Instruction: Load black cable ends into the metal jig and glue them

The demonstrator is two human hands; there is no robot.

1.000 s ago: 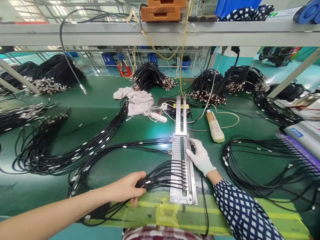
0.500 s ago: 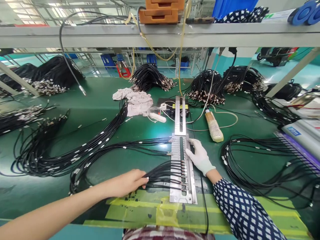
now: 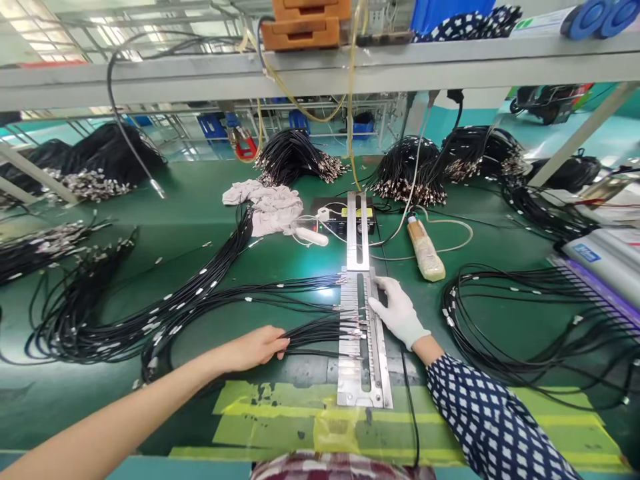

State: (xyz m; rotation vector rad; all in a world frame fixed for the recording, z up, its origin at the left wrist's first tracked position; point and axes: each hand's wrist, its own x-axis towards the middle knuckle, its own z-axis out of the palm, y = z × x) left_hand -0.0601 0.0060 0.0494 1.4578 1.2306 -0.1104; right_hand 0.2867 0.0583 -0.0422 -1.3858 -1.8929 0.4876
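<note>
My bare left hand [image 3: 253, 348] is closed round a bundle of thin black cables [image 3: 315, 330] just left of a long metal fixture [image 3: 361, 353]. The cable ends lie across the fixture's left slots near its middle. My right hand [image 3: 397, 311], in a white glove, rests flat with fingers out on the fixture's right rail. More black cables [image 3: 150, 320] trail away to the left over the green mat.
A white cloth [image 3: 273, 207], a small black box [image 3: 340, 217] and a taped tool [image 3: 426, 250] lie beyond the fixture. Bundles of tipped cables [image 3: 410, 173] sit at the back. A loose cable coil [image 3: 525, 327] lies to the right. A metal shelf [image 3: 320, 67] runs overhead.
My left hand has moved up and away from me with the cable bundle, lifting the cable ends out of the fixture's near slots. The gloved right hand has stayed on the rail.
</note>
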